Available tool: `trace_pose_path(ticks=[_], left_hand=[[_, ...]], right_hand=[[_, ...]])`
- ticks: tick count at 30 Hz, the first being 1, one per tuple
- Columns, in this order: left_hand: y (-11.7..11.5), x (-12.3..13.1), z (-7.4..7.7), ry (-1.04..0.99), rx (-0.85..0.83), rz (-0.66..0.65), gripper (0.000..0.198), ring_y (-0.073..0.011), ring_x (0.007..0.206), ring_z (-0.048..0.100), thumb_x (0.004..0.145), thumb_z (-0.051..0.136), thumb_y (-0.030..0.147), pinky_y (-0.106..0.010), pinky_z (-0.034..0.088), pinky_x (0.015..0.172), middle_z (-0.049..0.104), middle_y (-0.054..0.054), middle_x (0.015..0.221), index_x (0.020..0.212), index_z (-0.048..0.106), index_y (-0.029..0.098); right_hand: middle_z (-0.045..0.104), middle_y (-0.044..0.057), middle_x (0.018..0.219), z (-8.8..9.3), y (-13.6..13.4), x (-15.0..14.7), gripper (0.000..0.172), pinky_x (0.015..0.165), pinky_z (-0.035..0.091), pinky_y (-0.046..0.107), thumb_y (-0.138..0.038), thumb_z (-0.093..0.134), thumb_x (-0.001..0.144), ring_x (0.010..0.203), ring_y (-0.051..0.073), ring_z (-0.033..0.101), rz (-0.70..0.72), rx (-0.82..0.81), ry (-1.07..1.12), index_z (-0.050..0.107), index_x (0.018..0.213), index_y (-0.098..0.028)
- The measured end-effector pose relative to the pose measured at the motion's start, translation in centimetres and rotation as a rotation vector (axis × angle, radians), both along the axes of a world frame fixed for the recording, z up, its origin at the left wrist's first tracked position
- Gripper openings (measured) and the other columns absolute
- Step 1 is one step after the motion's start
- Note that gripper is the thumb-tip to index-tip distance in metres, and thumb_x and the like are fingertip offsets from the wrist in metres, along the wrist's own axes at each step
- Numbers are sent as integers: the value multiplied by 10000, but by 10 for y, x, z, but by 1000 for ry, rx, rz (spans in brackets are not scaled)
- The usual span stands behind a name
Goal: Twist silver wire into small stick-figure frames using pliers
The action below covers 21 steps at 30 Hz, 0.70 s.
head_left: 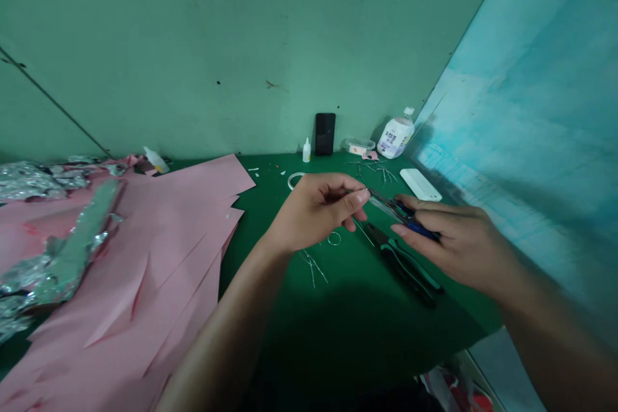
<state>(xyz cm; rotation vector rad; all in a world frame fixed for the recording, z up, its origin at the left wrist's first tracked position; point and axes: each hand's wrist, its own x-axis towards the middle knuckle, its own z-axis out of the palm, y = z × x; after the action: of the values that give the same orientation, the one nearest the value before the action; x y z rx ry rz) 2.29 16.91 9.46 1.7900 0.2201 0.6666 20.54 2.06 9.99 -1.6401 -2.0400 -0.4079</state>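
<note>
My left hand [326, 209] pinches thin silvery wire between thumb and forefinger. In my right hand [451, 235] are small dark-blue-handled pliers [415, 222], their jaws pointing left at the fingertips of my left hand. Thin wire strands [385, 206] stretch between the two hands along the jaws. Below the hands, larger pliers with black and green handles [405, 261] lie on the green table [338, 335]. A small wire ring [334, 239] and some twisted wire pieces [313, 265] rest under my left hand.
Pink sheets [178, 257] and crumpled foil [38, 180] cover the left side. Along the wall stand a glue bottle [306, 150], a black phone [325, 134], a plastic box [360, 147] and a drink bottle [396, 137]. A white case [420, 185] lies at the right, near branched wires [374, 170].
</note>
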Motion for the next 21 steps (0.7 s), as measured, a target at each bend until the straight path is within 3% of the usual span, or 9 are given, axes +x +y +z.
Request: trace_pose_path(ticks=[11,21], left_hand=[[-6,3,0,39,5,115,172,-84,478,618,885,594,278,-178,444,432,694,-23,686,832,700,153],[-16,15,-7,59,-272,216,202,-117,489,654,867,617,337,-217,484,444,728,-46,733,830,688,151]], right_hand=[[734,169,1025,-5,-2,-3,300,802,599,310,-259,540,944,931,243,729,-54,47,-148,526,652,-191],[703,198,1066,-9,4,-2,310,760,573,351,-171,418,976,952,251,688,-137,73,-560,617,738,-152]])
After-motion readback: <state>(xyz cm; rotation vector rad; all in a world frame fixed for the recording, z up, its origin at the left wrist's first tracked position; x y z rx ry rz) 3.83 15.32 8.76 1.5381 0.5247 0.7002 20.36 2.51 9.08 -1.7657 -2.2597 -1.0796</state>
